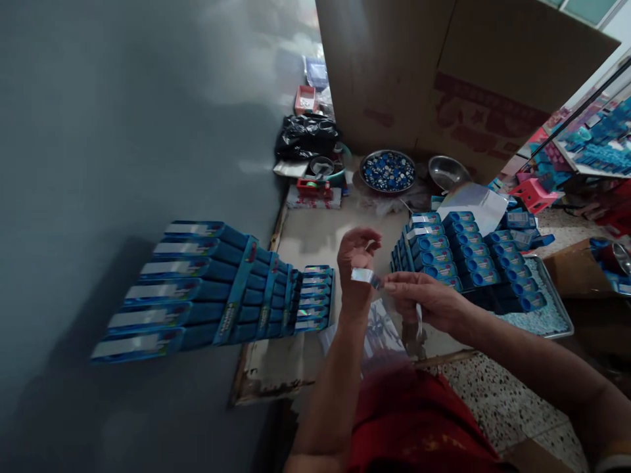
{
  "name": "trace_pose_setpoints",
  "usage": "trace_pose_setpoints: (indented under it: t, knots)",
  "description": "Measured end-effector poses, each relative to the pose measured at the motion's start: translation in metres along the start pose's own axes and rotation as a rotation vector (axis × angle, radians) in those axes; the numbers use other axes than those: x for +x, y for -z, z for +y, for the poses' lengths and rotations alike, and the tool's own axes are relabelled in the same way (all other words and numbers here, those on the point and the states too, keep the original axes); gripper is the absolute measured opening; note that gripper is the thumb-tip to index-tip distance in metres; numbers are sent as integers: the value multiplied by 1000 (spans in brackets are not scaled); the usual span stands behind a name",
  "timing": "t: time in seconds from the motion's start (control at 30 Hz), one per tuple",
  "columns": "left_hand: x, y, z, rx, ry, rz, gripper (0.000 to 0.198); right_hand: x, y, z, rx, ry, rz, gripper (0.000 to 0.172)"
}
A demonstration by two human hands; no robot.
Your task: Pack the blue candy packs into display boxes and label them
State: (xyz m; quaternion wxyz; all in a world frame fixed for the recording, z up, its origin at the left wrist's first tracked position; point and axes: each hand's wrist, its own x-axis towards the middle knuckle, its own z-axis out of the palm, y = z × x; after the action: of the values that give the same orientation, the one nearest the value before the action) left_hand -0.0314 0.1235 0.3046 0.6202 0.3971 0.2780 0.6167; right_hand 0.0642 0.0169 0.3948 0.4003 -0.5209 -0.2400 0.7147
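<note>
My right hand [426, 299] pinches a shiny silver label strip [362, 274] between thumb and fingers. One end of the strip reaches in front of my left wrist, and another length hangs below my right hand. Raised beside it, my left hand [359, 248] has loosely curved fingers with a gap at the tips, and I see nothing between them. On the left, blue boxes [207, 282] are stacked in rows, their ends bearing pale strips. To the right, more blue boxes [436, 256] with round openings stand in columns.
A metal bowl [362, 179] of blue and silver round pieces stands at the back, beside another metal bowl [447, 172]. Behind them rises a large cardboard box [394, 85]. A red tape dispenser [314, 189] and black plastic bag [305, 136] lie by the wall. A metal tray [566, 322] holds pale-blue bits.
</note>
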Motion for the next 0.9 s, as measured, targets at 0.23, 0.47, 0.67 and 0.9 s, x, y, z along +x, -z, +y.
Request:
trace_pose_setpoints:
  t: [0.23,0.47,0.67,0.9]
  knots:
    - [-6,12,1,36,1,21,43,2,-5,11,28,59,137,49]
    - [-6,25,-3,-25,16,-27,51,-6,10,8,-550,197,289,52]
    - [-9,30,16,-48,221,-471,66,-28,1,-43,-1204,544,195,36]
    - [-15,32,26,4,521,-715,37,-15,-20,-73,-1446,519,-370,23]
